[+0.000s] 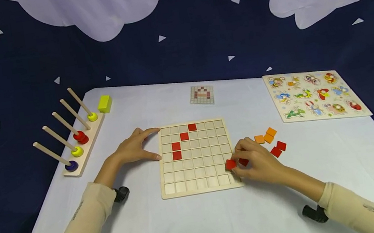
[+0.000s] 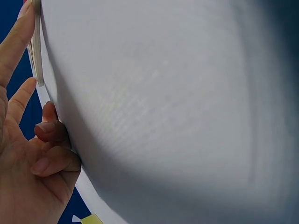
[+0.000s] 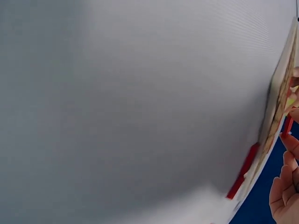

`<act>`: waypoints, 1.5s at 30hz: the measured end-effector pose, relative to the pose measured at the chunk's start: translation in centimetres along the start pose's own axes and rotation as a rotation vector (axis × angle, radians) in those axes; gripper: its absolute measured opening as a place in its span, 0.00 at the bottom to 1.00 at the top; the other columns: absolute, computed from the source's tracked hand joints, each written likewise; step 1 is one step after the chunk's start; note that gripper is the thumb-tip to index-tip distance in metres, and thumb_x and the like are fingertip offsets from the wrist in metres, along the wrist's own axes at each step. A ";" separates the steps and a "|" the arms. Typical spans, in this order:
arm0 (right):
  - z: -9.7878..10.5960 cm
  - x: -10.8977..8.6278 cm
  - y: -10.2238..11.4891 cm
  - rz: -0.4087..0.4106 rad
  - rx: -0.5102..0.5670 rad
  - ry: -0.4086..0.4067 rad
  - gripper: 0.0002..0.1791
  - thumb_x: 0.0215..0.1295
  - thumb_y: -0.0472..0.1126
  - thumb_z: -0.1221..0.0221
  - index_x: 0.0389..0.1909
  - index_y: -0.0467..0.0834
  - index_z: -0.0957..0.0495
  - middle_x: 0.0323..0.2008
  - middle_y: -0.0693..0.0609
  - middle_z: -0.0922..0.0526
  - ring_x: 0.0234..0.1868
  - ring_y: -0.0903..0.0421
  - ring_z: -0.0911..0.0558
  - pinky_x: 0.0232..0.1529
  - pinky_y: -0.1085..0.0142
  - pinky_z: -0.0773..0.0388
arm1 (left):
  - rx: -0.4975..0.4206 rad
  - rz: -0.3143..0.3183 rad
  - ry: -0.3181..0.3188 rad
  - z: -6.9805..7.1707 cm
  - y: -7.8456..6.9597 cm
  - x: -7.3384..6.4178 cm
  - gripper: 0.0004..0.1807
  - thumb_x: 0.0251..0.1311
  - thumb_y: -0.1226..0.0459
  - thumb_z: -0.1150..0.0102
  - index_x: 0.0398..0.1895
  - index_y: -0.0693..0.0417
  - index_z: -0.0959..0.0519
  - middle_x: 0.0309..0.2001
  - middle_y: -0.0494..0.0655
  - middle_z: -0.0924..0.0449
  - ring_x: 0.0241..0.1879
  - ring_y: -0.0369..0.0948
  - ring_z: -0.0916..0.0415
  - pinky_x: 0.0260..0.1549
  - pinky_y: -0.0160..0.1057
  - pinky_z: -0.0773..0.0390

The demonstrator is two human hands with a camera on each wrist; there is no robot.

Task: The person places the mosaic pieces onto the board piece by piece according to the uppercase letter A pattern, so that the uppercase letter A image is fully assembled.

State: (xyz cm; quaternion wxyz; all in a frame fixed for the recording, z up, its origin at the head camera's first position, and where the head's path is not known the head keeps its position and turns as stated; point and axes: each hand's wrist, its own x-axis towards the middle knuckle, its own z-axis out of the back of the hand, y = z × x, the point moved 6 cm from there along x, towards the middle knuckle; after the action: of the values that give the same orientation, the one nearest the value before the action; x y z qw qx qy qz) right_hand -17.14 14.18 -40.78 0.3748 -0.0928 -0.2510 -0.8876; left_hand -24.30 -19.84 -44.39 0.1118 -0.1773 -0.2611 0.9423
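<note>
A wooden grid board lies on the table, with several red square tiles in its upper left cells. My right hand pinches another red square tile over the board's lower right edge; the right wrist view shows this held tile between the fingertips. Partly behind those fingers is one more red tile, beside the board. My left hand touches the board's left edge with spread thumb and index finger. The left wrist view shows that hand's other fingers bent, holding nothing.
Loose orange tiles and two red tiles lie right of the board. Behind it is a small pattern card. A peg stand with rings and a yellow block stand left; an insect puzzle lies far right.
</note>
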 end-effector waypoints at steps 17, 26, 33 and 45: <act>-3.2 5.4 2.6 0.056 0.052 0.114 0.09 0.50 0.40 0.28 0.32 0.41 0.13 0.34 0.55 0.26 0.39 0.60 0.32 0.41 0.65 0.30 | -0.012 0.011 -0.011 0.0 0.1 0.2 0.55 0.40 0.41 0.22 0.75 0.33 0.39 0.48 0.50 0.35 0.41 0.47 0.32 0.37 0.43 0.32; -4.7 7.7 4.7 0.103 0.038 0.182 0.08 0.54 0.42 0.30 0.33 0.43 0.13 0.34 0.55 0.28 0.38 0.59 0.34 0.42 0.66 0.33 | -0.005 0.011 -0.008 0.1 0.0 0.0 0.55 0.39 0.41 0.22 0.75 0.33 0.39 0.47 0.50 0.35 0.39 0.46 0.32 0.36 0.42 0.33; -5.9 9.2 5.9 0.144 -0.025 0.211 0.06 0.57 0.43 0.31 0.32 0.45 0.13 0.35 0.55 0.26 0.39 0.57 0.32 0.43 0.64 0.32 | -0.009 -0.001 -0.010 0.2 0.0 0.0 0.55 0.40 0.42 0.22 0.75 0.33 0.38 0.47 0.50 0.35 0.40 0.46 0.32 0.36 0.42 0.33; -7.6 10.3 6.7 0.155 -0.050 0.238 0.05 0.58 0.42 0.31 0.31 0.44 0.14 0.34 0.54 0.25 0.39 0.56 0.30 0.46 0.63 0.29 | -0.018 0.005 -0.001 0.0 0.2 0.0 0.55 0.40 0.42 0.22 0.75 0.32 0.39 0.47 0.50 0.35 0.39 0.46 0.33 0.36 0.42 0.33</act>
State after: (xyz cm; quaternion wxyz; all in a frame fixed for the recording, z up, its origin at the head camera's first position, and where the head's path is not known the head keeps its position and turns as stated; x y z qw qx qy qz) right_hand -19.44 -0.08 -41.19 0.4670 -0.0152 -0.1744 -0.8668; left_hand -24.38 -20.01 -44.48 0.1078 -0.1785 -0.2691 0.9403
